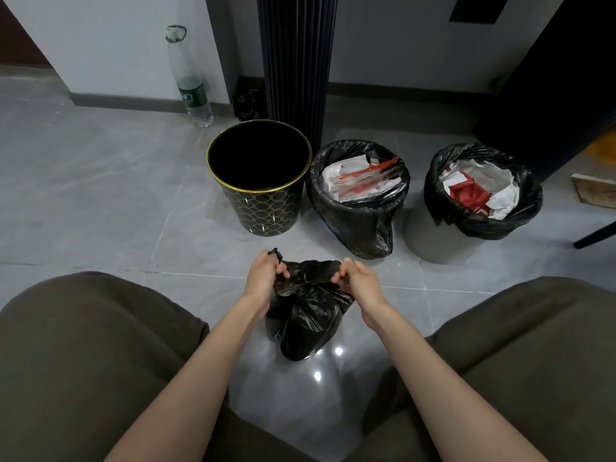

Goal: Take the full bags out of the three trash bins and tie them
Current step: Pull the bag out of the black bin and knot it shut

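A full black trash bag [305, 315] rests on the grey floor between my knees. My left hand [265, 278] grips one gathered end of its top, my right hand [358, 281] grips the other, and the ends are pulled apart over a twisted neck. Behind it stand three bins in a row. The left black bin with a gold rim [260, 181] holds no bag. The middle bin [358, 201] and the right bin [480, 195] each keep a black liner stuffed with white and red paper waste.
A tall clear plastic bottle [190, 81] stands by the wall at the back left. A dark ribbed column [296, 61] rises behind the bins, with a small black bag [248, 103] at its foot. A dark furniture leg [596, 235] juts in at right.
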Action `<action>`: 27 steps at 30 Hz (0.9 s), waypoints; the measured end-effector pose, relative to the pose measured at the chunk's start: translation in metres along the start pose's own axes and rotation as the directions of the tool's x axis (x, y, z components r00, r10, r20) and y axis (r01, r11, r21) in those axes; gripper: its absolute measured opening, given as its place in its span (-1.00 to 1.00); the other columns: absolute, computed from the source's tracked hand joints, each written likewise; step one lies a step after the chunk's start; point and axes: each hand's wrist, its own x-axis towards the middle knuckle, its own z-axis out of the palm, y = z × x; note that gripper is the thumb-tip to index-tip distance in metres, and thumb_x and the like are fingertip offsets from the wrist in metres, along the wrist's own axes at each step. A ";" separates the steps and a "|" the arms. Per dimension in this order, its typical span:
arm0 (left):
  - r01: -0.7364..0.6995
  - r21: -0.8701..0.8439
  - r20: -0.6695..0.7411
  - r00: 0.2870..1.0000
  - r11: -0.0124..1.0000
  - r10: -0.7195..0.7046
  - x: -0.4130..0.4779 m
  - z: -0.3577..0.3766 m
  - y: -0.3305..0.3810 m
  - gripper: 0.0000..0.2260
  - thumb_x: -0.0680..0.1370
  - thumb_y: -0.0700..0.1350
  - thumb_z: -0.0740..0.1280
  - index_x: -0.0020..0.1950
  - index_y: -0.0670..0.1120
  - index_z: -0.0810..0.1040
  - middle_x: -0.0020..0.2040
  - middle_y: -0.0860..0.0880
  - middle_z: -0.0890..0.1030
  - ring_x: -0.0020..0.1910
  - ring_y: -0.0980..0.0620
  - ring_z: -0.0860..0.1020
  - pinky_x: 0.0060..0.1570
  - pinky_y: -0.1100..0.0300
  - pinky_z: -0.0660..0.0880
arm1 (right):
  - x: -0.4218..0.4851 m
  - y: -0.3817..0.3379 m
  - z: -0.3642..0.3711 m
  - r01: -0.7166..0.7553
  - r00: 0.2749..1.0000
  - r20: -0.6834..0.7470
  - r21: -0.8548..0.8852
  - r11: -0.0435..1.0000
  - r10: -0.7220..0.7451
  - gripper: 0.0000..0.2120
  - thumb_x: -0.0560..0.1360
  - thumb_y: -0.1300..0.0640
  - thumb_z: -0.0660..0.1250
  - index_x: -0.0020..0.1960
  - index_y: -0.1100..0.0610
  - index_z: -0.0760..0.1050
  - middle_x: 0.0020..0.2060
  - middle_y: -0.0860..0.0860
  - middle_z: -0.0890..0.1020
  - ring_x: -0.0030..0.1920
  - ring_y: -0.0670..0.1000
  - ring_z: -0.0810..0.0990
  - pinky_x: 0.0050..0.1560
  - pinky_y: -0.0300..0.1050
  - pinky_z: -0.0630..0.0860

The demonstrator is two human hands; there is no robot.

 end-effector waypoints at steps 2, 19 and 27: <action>-0.112 0.144 0.066 0.992 0.983 0.103 -0.003 0.003 0.005 -0.75 0.59 -0.25 0.05 -0.28 -0.08 0.22 -0.45 0.02 0.28 -0.40 0.06 0.29 -0.21 0.18 0.36 | 0.000 -0.006 0.000 0.066 0.997 0.046 -0.074 0.995 -0.063 -0.70 0.59 0.14 0.14 -0.31 0.10 0.44 -0.25 0.03 0.59 -0.21 -0.04 0.48 -0.06 -0.19 0.43; -0.391 0.648 0.371 0.912 0.654 0.177 -0.011 0.004 -0.022 -0.85 0.55 -0.07 0.32 -0.01 -0.01 0.68 -0.14 0.16 0.59 0.02 0.13 0.50 -0.03 0.42 0.32 | -0.004 -0.025 -0.007 0.114 0.969 0.229 -0.100 0.988 -0.089 -0.80 0.56 0.07 0.28 -0.08 0.09 0.67 -0.23 -0.04 0.66 -0.30 -0.09 0.42 -0.12 -0.19 0.42; -0.282 0.447 0.274 0.947 0.849 0.171 -0.013 0.004 -0.027 -0.80 0.60 -0.11 0.22 0.00 -0.02 0.65 -0.04 0.09 0.64 -0.10 0.28 0.53 -0.10 0.37 0.41 | 0.003 0.004 0.007 0.039 0.999 0.010 0.027 0.999 -0.039 -0.85 0.53 0.34 0.18 0.06 0.17 0.35 -0.15 0.10 0.62 -0.14 0.00 0.59 0.11 -0.10 0.55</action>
